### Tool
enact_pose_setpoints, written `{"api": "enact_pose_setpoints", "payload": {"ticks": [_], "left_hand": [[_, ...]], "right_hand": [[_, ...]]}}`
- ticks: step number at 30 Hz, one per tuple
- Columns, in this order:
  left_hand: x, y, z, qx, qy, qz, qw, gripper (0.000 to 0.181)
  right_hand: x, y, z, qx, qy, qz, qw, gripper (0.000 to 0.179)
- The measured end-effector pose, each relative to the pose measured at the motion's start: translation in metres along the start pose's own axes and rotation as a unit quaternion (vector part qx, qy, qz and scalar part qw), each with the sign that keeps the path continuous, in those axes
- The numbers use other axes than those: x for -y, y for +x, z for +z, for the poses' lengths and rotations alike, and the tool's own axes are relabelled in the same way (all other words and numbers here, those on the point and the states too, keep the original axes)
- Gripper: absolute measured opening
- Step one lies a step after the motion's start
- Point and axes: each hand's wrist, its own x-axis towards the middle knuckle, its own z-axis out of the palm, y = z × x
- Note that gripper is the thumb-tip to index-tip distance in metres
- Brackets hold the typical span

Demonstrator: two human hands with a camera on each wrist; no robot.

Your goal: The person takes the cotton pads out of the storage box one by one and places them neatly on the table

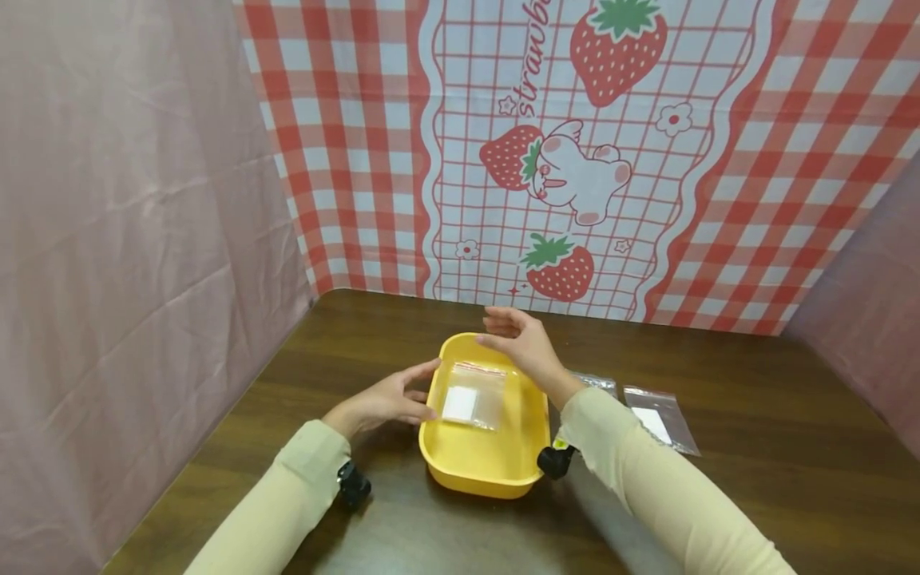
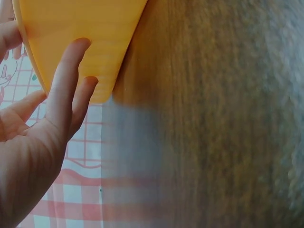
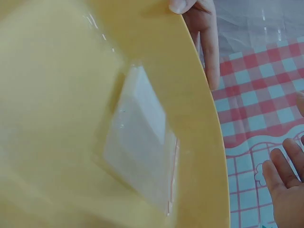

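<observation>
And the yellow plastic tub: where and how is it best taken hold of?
Probably by its two long walls, one hand from each side. The tub faces open side up, longer than wide, and its raised walls give fingers a broad outer face; the left hand touches one.

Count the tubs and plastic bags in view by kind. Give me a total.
Yellow tub: 1
Clear bags: 3 (inside bag, partly hidden bag, rightmost bag)
Total: 4

1 bag [image 1: 474, 395] lies in tray [image 1: 485, 461], 2 bags [image 1: 672, 415] R.
</observation>
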Motion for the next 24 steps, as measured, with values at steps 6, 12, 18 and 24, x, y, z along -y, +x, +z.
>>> {"api": "enact_pose_setpoints", "payload": {"ticks": [6, 12, 18, 24], "left_hand": [[0.0, 0.0, 0.0, -0.003, -0.001, -0.003, 1.0, 0.085], [-0.001, 0.001, 0.001, -0.004, 0.0, -0.004, 1.0, 0.085], [0.0, 0.0, 0.0, -0.008, 0.003, -0.009, 0.9999, 0.086], [-0.001, 0.0, 0.001, -0.004, 0.0, 0.001, 1.0, 0.086]], "right_hand": [[0.002, 0.006, 0.005, 0.0, -0.002, 0.008, 1.0, 0.054], [-0.004, 0.012, 0.013, 0.007, -0.019, 0.024, 0.9995, 0.052], [-0.014, 0.012, 0.022, 0.068, -0.077, 0.045, 0.9937, 0.059], [-0.024, 0.008, 0.025, 0.125, -0.129, 0.049, 0.9826, 0.065]]}}
